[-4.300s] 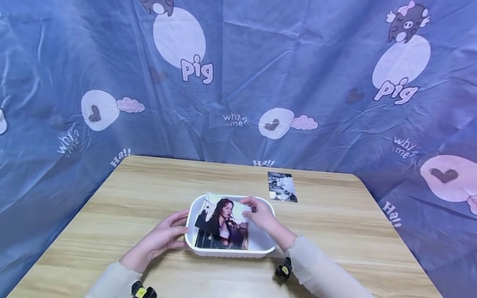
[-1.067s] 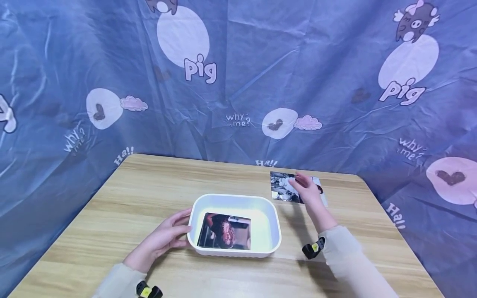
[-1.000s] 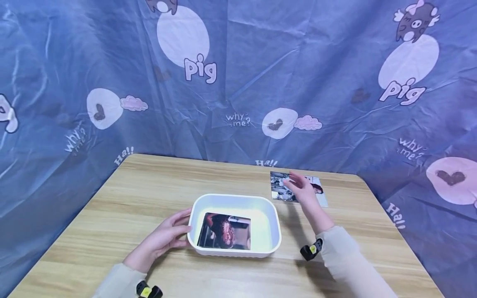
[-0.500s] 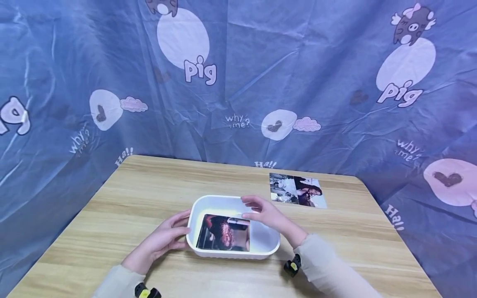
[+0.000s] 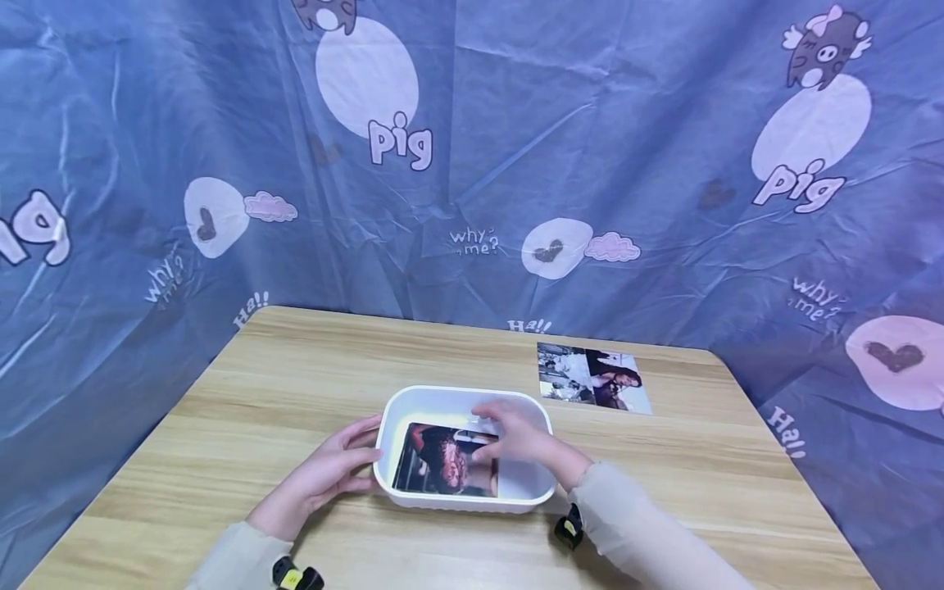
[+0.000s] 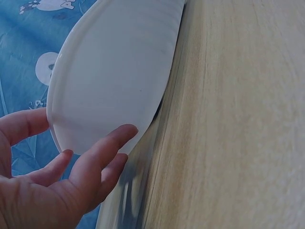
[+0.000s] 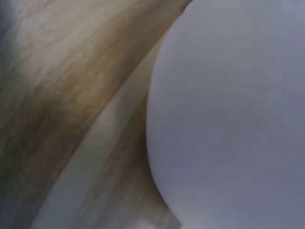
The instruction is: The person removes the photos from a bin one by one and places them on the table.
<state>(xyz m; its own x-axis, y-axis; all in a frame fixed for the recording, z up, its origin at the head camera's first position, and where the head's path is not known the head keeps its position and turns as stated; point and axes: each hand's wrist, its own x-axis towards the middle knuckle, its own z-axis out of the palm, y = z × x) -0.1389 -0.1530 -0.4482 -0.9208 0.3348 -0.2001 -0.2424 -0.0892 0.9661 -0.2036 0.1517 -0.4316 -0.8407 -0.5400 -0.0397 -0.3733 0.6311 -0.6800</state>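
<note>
A white plastic box (image 5: 394,393) with rounded corners stands on the table. My left hand (image 5: 324,471) rests against its left end. In the left wrist view the fingers (image 6: 109,148) of that hand are spread along the outer wall. Inside the box lies a dark colour photo (image 5: 442,459); whether others lie beneath it cannot be seen. Over its right part hovers my right hand (image 5: 519,438), slightly blurred, thumb and fingers apart. The right wrist view holds only the white box wall (image 7: 228,114) and blurred wood.
Behind the box to the right, two photos lie side by side: a black-and-white one (image 5: 564,373) and a colour one (image 5: 618,380) of a red-haired person. A blue printed curtain (image 5: 472,164) hangs behind the wooden table (image 5: 332,352).
The colour photo of the red-haired person went from the box to beside the black-and-white photo. My right hand has since come back from there into the box. The left hand stays put.
</note>
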